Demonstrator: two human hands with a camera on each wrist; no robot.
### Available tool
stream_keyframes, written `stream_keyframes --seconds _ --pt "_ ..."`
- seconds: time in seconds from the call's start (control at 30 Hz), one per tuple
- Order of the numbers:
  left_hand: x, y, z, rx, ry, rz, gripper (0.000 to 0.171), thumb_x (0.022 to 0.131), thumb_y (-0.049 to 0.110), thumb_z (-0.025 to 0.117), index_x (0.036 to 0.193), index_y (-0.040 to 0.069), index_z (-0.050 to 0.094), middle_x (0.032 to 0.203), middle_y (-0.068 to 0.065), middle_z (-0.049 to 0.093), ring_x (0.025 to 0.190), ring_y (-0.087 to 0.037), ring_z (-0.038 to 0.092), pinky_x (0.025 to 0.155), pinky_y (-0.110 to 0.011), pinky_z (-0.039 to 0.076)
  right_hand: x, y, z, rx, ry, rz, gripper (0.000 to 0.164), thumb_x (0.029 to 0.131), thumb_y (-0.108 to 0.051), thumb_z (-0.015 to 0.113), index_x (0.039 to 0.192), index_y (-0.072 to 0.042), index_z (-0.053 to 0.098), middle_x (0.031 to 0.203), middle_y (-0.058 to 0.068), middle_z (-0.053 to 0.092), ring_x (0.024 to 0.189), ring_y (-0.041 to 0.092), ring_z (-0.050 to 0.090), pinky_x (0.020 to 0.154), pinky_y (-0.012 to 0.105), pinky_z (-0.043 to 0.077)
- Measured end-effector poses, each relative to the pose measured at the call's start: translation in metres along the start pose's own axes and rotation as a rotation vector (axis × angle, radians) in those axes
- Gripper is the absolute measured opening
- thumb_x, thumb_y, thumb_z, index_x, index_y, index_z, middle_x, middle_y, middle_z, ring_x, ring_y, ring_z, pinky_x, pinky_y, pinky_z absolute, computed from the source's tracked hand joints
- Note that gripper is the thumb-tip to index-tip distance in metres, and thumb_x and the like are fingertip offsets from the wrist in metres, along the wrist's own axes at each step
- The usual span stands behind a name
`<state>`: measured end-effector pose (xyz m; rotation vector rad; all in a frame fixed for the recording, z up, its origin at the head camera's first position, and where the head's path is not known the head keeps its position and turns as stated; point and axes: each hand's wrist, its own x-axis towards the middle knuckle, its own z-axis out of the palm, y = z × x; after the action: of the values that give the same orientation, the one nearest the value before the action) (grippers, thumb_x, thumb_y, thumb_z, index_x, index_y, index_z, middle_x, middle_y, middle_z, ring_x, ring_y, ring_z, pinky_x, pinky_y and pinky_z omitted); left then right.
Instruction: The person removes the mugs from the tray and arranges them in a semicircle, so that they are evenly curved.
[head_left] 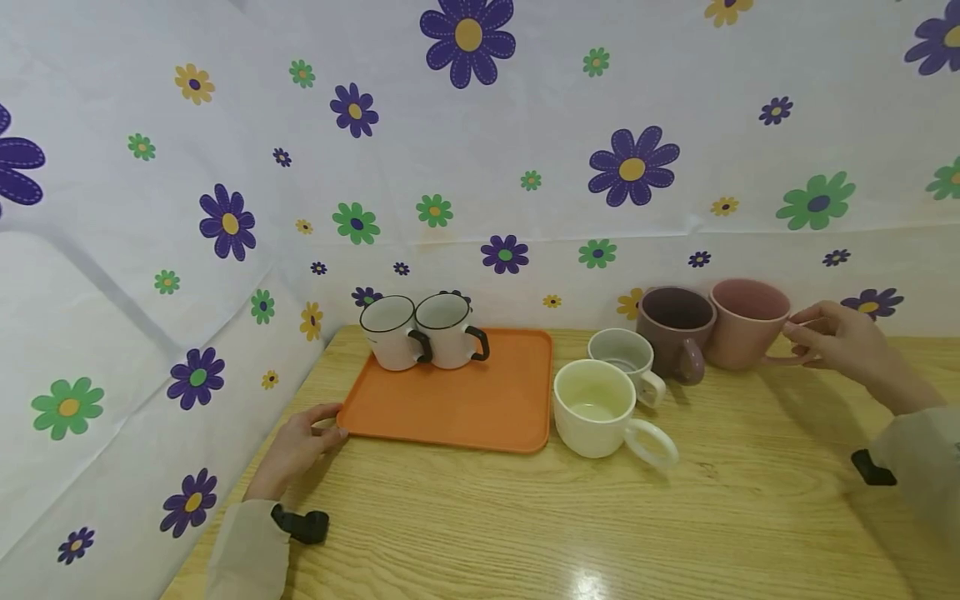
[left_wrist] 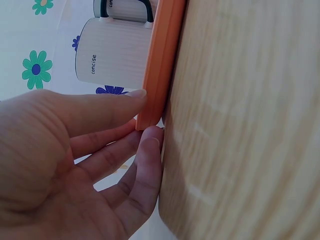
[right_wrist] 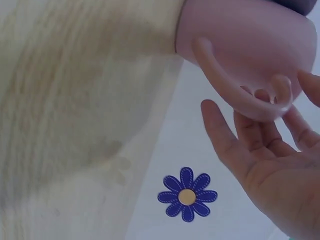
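My left hand (head_left: 296,450) holds the near left corner of an orange tray (head_left: 450,417); in the left wrist view, the thumb lies on its rim and other fingers bend around the corner. Two white mugs with black handles, one at left (head_left: 393,337) and one at right (head_left: 447,333), stand on the tray's back left part. My right hand (head_left: 843,343) is at the handle of a pink mug (head_left: 746,321). In the right wrist view, fingertips show through the handle (right_wrist: 240,102), and the thumb is held apart from it. The pink mug stands upright on the table.
A dark mauve mug (head_left: 671,329) stands against the pink one. Left of it are a small pale grey-white mug (head_left: 622,350) and a cream mug (head_left: 592,417), close beside the tray's right edge. Flowered cloth (head_left: 555,208) hangs behind the wooden table (head_left: 465,525).
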<state>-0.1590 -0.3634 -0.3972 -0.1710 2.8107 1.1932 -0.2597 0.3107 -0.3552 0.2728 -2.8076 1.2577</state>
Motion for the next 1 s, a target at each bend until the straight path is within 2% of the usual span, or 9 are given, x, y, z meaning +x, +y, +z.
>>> stream_keyframes --seconds 0.13,0.23,0.33,0.43,0.5,0.57,0.7,0.8,1.0 --pt "0.000 -0.001 -0.001 0.002 0.001 0.000 0.054 0.102 0.014 0.062 0.148 -0.008 0.045 0.146 -0.031 0.048 0.117 -0.041 0.060 0.082 -0.041 0.053 0.000 -0.006 -0.008 -0.102 0.053 0.025 0.048 0.108 -0.024 0.049 0.128 0.020 0.043 0.114 0.042 0.054 0.076 -0.006 0.052 0.061 0.020 0.051" --pt "-0.001 -0.001 -0.001 0.000 0.001 0.000 0.054 0.101 0.014 0.063 0.147 -0.008 0.045 0.146 -0.031 0.048 0.118 -0.042 0.060 0.085 -0.045 0.053 0.002 -0.015 -0.012 -0.085 0.106 0.010 0.046 0.109 -0.020 0.045 0.129 0.021 0.041 0.120 0.046 0.048 0.075 -0.014 0.048 0.060 0.013 0.048" --pt "-0.001 -0.002 -0.001 0.003 0.000 0.001 0.054 0.101 0.014 0.063 0.147 -0.008 0.045 0.146 -0.031 0.048 0.119 -0.043 0.059 0.087 -0.047 0.053 0.005 -0.026 -0.015 -0.036 0.134 -0.034 0.043 0.109 -0.015 0.044 0.130 0.022 0.040 0.120 0.044 0.049 0.075 -0.020 0.046 0.062 0.008 0.046" --pt "0.000 -0.002 -0.001 0.008 -0.001 0.002 0.054 0.102 0.014 0.063 0.147 -0.008 0.045 0.145 -0.030 0.048 0.119 -0.043 0.059 0.088 -0.048 0.052 0.010 -0.038 -0.018 -0.016 0.157 -0.065 0.042 0.109 -0.017 0.045 0.130 0.019 0.044 0.105 0.008 0.065 0.077 -0.020 0.049 0.064 0.007 0.046" --pt "0.000 -0.002 -0.001 0.010 0.002 0.006 0.054 0.101 0.014 0.063 0.147 -0.008 0.045 0.145 -0.030 0.049 0.119 -0.043 0.059 0.089 -0.048 0.052 0.012 -0.046 -0.020 -0.008 0.161 -0.064 0.044 0.108 -0.022 0.047 0.130 0.016 0.046 0.095 -0.019 0.062 0.077 -0.020 0.050 0.064 0.010 0.047" --pt "0.001 -0.002 -0.001 0.010 0.008 0.009 0.053 0.101 0.014 0.063 0.147 -0.008 0.046 0.145 -0.030 0.050 0.119 -0.043 0.060 0.090 -0.049 0.051 0.014 -0.055 -0.021 -0.017 0.165 -0.055 0.045 0.108 -0.027 0.049 0.130 0.012 0.048 0.088 -0.038 0.049 0.076 -0.021 0.051 0.062 0.016 0.047" --pt "0.001 -0.002 -0.001 0.010 0.018 0.017 0.053 0.100 0.013 0.064 0.145 -0.008 0.047 0.144 -0.030 0.050 0.117 -0.042 0.061 0.089 -0.048 0.052 0.020 -0.070 -0.018 0.008 0.154 -0.067 0.044 0.108 -0.027 0.050 0.130 0.011 0.049 0.086 -0.038 0.050 0.076 -0.021 0.053 0.063 0.016 0.047" --pt "0.002 -0.003 0.000 0.011 0.022 0.026 0.052 0.099 0.012 0.064 0.144 -0.009 0.048 0.143 -0.031 0.051 0.115 -0.042 0.062 0.087 -0.046 0.053 0.024 -0.081 -0.016 0.050 0.131 -0.094 0.044 0.108 -0.023 0.051 0.131 0.013 0.047 0.088 -0.035 0.053 0.079 -0.018 0.054 0.068 0.007 0.046" --pt "0.002 -0.005 0.001 -0.019 0.018 0.035 0.053 0.099 0.011 0.064 0.144 -0.010 0.047 0.142 -0.031 0.052 0.110 -0.038 0.064 0.079 -0.039 0.054 0.031 -0.106 -0.009 0.096 0.089 -0.102 0.045 0.107 -0.025 0.052 0.133 0.011 0.047 0.093 -0.029 0.057 0.083 -0.013 0.057 0.071 0.009 0.048"
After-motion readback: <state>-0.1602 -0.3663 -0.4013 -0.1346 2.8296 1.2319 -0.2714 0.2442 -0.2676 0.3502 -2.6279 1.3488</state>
